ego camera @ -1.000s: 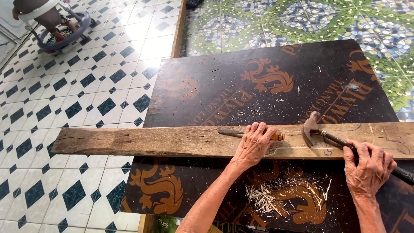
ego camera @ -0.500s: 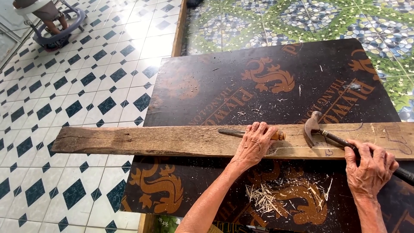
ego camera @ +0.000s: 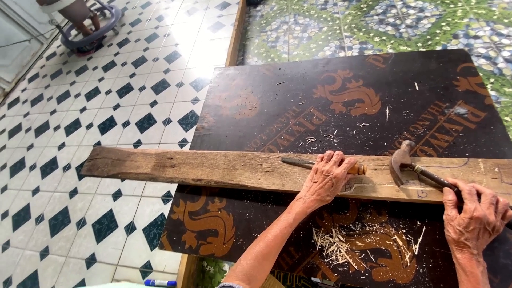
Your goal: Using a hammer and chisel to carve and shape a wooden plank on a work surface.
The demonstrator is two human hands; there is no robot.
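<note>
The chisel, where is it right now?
The chisel lies flat on the wooden plank, under the left hand, left of the hammer.
</note>
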